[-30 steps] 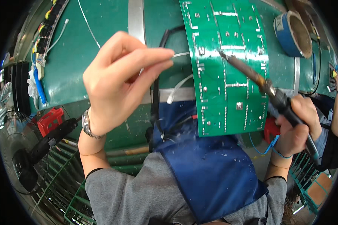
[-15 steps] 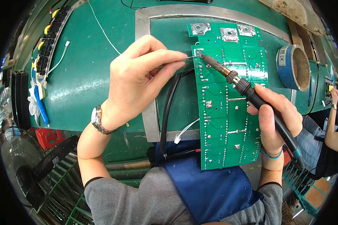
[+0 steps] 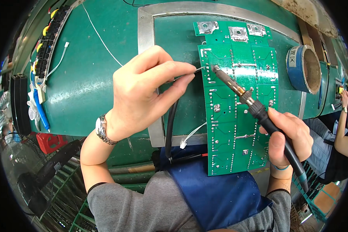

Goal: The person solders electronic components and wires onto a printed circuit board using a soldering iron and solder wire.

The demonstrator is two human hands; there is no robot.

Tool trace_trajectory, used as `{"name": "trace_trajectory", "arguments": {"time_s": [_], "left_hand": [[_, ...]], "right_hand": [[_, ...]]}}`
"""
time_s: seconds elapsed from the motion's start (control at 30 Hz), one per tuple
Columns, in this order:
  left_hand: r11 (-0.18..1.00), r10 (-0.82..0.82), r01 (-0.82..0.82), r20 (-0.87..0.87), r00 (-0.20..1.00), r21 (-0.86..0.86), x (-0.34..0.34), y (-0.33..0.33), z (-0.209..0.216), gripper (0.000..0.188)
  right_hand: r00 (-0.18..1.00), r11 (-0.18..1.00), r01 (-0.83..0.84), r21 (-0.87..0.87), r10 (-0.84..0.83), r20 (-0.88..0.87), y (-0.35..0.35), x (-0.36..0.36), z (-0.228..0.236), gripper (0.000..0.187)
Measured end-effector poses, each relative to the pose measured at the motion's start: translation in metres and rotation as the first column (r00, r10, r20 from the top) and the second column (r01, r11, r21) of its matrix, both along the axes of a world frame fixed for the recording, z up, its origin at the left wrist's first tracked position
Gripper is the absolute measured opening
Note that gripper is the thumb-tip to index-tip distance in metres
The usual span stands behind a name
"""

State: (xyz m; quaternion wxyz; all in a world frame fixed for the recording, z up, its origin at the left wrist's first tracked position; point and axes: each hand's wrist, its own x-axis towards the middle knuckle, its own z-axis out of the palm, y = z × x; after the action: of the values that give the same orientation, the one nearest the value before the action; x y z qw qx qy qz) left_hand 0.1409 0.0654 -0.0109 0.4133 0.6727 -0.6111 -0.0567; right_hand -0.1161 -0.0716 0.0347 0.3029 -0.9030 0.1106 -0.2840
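A long green circuit board point(image 3: 241, 127) lies solder side up in front of me, its near end over my blue apron. My right hand point(image 3: 292, 139) is closed around the black handle of a soldering iron point(image 3: 255, 106). The iron's tip is at a row of pads near the board's upper left edge. Thumb and forefinger of my left hand point(image 3: 154, 87) pinch a thin solder wire point(image 3: 200, 69), whose end reaches the same edge close to the tip. From behind that hand, the wire trails up and left across the bench.
A blue cardboard ring point(image 3: 297, 69) stands right of the board. A metal frame point(image 3: 145, 31) is set into the green bench. Black cable point(image 3: 173, 123) and a white connector point(image 3: 183, 144) lie left of the board. At far left is another assembled board point(image 3: 46, 46); another person's hand point(image 3: 345, 98) shows far right.
Both hands have moved slightly toward me, bringing the iron's tip and the solder wire from the board's upper corner to pads a little lower along its left edge.
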Motion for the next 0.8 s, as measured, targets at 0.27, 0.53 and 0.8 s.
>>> {"name": "trace_trajectory", "arguments": {"time_s": [0.27, 0.53, 0.8], "left_hand": [[0.999, -0.042, 0.042, 0.033, 0.999, 0.027, -0.002, -0.002, -0.005, 0.02], [0.998, -0.057, 0.056, 0.028, 0.998, 0.007, -0.008, 0.005, 0.001, 0.022], [0.994, -0.109, 0.108, 0.071, 0.992, 0.017, -0.008, 0.004, -0.005, 0.022]], "right_hand": [[0.998, 0.999, -0.032, -0.005, 0.032, -0.054, 0.013, 0.002, 0.002, 0.028], [1.0, 0.999, 0.003, 0.034, -0.004, 0.03, 0.014, -0.012, 0.002, 0.029], [0.995, 0.997, -0.069, -0.024, 0.067, -0.071, 0.024, -0.009, 0.004, 0.028]]}}
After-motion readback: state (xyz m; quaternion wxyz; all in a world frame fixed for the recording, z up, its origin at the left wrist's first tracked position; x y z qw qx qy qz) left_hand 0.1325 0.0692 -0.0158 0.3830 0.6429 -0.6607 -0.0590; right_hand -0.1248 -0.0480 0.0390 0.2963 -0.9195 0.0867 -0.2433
